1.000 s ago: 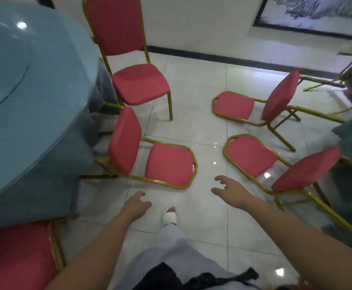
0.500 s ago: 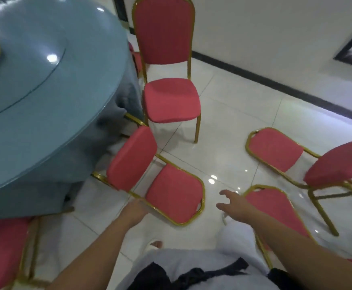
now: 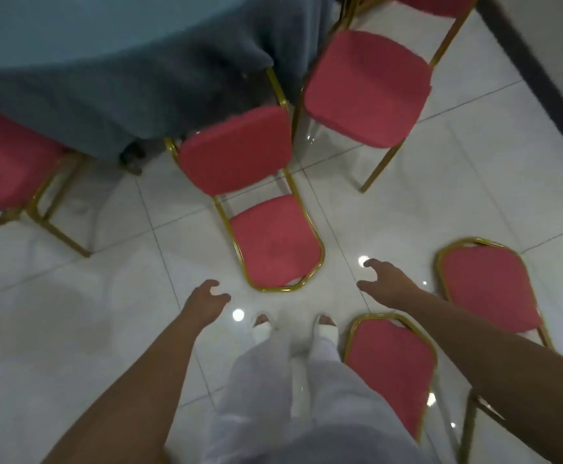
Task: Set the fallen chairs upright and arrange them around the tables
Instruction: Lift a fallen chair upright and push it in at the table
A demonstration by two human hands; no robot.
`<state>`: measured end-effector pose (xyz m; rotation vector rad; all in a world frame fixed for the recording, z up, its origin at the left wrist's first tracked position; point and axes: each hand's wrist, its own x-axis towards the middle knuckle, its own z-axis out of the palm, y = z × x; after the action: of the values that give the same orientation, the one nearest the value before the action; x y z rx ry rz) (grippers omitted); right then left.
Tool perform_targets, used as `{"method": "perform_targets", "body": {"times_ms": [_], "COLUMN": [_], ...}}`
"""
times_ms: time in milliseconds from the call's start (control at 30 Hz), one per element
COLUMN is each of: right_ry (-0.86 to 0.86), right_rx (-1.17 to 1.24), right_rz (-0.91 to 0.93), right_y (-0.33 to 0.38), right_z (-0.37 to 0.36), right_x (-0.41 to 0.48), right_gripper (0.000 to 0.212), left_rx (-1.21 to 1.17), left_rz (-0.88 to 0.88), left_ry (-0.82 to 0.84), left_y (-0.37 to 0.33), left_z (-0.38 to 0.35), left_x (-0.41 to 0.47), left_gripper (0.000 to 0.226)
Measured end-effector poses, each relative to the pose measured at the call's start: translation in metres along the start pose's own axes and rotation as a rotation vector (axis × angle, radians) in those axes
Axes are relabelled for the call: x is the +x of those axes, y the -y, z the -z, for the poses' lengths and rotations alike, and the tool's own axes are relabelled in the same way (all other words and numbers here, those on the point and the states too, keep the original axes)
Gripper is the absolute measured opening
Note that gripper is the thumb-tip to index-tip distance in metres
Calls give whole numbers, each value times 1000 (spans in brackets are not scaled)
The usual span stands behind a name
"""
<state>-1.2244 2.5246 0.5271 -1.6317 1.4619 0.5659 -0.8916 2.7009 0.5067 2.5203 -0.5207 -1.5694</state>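
A red chair with a gold frame (image 3: 273,242) lies on its back on the white tile floor right in front of my feet, its backrest toward me and its seat up near the table. My left hand (image 3: 206,298) hovers just left of the backrest's rounded end, fingers loosely spread, holding nothing. My right hand (image 3: 382,279) reaches out to the right of that end, fingers spread, also empty. Two more fallen red chairs lie at my right, one (image 3: 390,366) beside my right leg and one (image 3: 488,286) under my right forearm.
The round table with a blue-grey cloth (image 3: 112,61) fills the upper left. An upright red chair (image 3: 367,88) stands at its edge, upper right. Another upright red chair (image 3: 5,162) stands at far left. A dark baseboard (image 3: 541,72) runs along the wall at right.
I have stepped up to the fallen chair and tilted my view down. Both hands have moved closer to its backrest end, one on each side, and still hold nothing.
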Motion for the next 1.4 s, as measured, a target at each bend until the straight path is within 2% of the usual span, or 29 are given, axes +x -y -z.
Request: {"method": "perform_targets", "body": {"times_ms": [200,333,500,600,733,800,900,1000,1100,1233,1400], "right_ry": [83,98,29,-14,-105,-67,47,86,117,113,112], "right_rx": [-106,-33,132,182,187,316,463,595,608,617,665], "right_rz": [23,-26,-93,-87,-34,-55,-108,-107,-160,-178,-164], "right_y": [-21,-38,-67,-83,-99,-107,-115,-114,-97,-72,-24], "right_z": [-56,-118,-188,-219,-236,-239,-249,-252,-243,-222,-165], "right_x": [99,196,338,422,517,554,586,587,543,441,274], "right_gripper": [62,65,84,98,113,116,106,70,44,47,49], "left_rx": [-54,-111,-280,-360,-399,-494,-692,-863,-820,-787,-776], "left_rz": [109,134,177,178,55,2,-68,-59,-29,24,101], "left_ry": [-11,11,-27,-45,-40,-59,-88,-23,25,-11,-84], "left_y": [40,73,116,139,166,178,188,187,187,185,159], "left_z": [-68,-120,-180,-217,-256,-272,-287,-284,-258,-208,-133], "left_x": [90,187,333,416,494,526,562,559,512,406,233], "left_gripper": [51,52,58,68,93,88,59,44,55,57,53]}}
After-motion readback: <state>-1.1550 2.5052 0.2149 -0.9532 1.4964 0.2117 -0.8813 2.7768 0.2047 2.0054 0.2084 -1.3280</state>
